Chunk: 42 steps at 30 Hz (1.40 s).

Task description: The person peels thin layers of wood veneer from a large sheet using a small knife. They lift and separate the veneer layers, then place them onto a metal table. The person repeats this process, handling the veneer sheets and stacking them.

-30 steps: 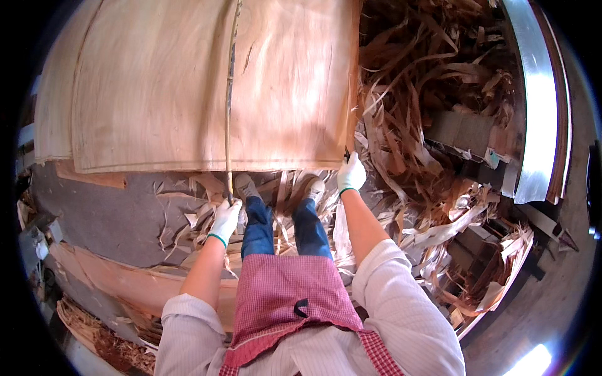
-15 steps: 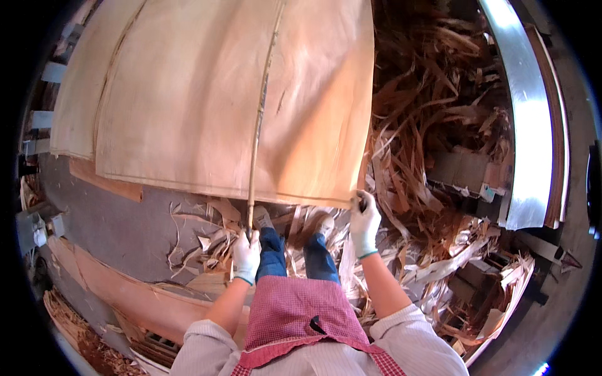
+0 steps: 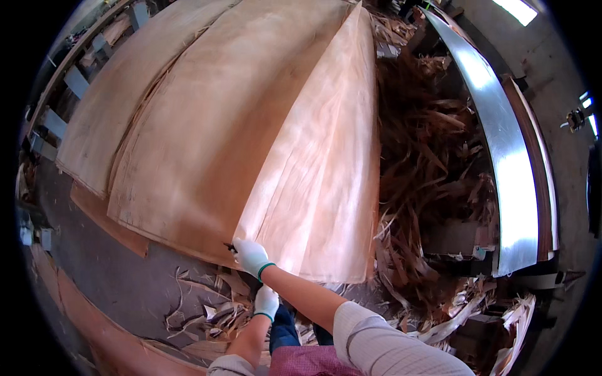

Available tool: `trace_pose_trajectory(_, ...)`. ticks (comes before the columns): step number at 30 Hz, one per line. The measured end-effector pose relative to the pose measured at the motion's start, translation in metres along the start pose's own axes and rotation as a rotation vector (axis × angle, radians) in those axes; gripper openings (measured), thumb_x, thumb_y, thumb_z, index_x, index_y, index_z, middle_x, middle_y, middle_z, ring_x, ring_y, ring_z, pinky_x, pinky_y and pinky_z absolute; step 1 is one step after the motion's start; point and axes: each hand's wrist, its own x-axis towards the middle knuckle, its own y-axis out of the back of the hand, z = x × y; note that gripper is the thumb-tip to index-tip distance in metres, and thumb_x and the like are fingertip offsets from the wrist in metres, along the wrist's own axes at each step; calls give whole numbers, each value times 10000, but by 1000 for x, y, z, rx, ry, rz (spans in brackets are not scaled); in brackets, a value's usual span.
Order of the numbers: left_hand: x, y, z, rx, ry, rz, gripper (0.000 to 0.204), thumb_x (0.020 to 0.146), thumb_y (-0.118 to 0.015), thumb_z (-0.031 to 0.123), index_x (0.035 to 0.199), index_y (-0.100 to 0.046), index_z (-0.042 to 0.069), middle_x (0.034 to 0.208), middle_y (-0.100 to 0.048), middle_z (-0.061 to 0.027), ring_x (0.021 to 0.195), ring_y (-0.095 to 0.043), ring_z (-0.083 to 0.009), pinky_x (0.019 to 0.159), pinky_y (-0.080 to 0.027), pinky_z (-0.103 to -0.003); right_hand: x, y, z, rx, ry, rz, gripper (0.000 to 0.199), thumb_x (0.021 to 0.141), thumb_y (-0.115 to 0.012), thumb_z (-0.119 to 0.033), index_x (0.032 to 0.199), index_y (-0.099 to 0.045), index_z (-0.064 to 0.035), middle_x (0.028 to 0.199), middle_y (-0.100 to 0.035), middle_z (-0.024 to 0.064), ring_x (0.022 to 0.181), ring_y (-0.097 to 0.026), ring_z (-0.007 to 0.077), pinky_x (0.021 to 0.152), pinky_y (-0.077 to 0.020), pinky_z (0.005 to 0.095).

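R hand [image 3: 251, 255] fingers closed on near edge of veneer sheet [image 3: 313, 182], lifted off stack [image 3: 188, 144] at 12. L hand [image 3: 266, 302] below, grip unclear. Step: peeling sheet; next probably needs steady pull, scraps [image 3: 426, 163] at 3.

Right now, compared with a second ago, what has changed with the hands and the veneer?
The right hand has crossed from the veneer sheet's right corner to its near left edge and grips there, lifting that side. The left hand has dropped below it, off the sheet. The scrap pile and metal rail are unchanged.
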Motion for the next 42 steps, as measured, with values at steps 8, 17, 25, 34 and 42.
trace_pose_trajectory(8, -5, -15, 34, 64, -499, 34, 195, 859, -551, 165, 975, -633, 32, 1017, -657, -153, 983, -607, -312, 850, -479, -396, 10, -16, -7, -144, -14, -146, 206, 857, -581, -188, 974, -623, -24, 868, -650, 216, 795, -643, 360, 690, -504, 437)
trace_pose_trajectory(17, 13, 144, 74, -725, 503, -395, 193, 947, -510, 205, 791, -502, 92, 523, -443, 22, 339, -355, -92, 324, -312, -254, -74, 51, -27, 760, -177, 229, 363, 903, -617, -272, 1109, -593, 25, 887, -669, 125, 747, -641, 161, 708, -511, 299)
trace_pose_trajectory(25, -8, 134, 133, -667, 364, -598, 171, 901, -587, 171, 983, -523, 35, 720, -566, -22, 586, -578, -131, 438, -461, -282, -78, 44, 12, 162, -433, 307, 537, 825, -638, -467, 1087, -608, 0, 946, -671, 208, 908, -645, 366, 774, -499, 417)
trace_pose_trajectory(34, -43, 223, 167, -1182, 283, -956, 509, 944, -566, 263, 1371, -371, 66, 1129, -600, -93, 968, -597, -169, 916, -487, -328, -137, 146, -56, 987, -285, 663, 37, 853, -558, -11, 861, -590, -28, 678, -491, -63, 572, -415, 38, 476, -315, 199)
trace_pose_trajectory(42, -36, 264, 3, -1932, 636, 24, 437, 899, -543, 370, 1222, -524, 75, 1273, -535, -98, 1196, -494, -261, 1015, -395, -440, -291, 262, -49, 787, -183, 787, 41, 885, -595, -67, 866, -598, -31, 758, -542, -54, 682, -474, 35, 582, -375, 198)
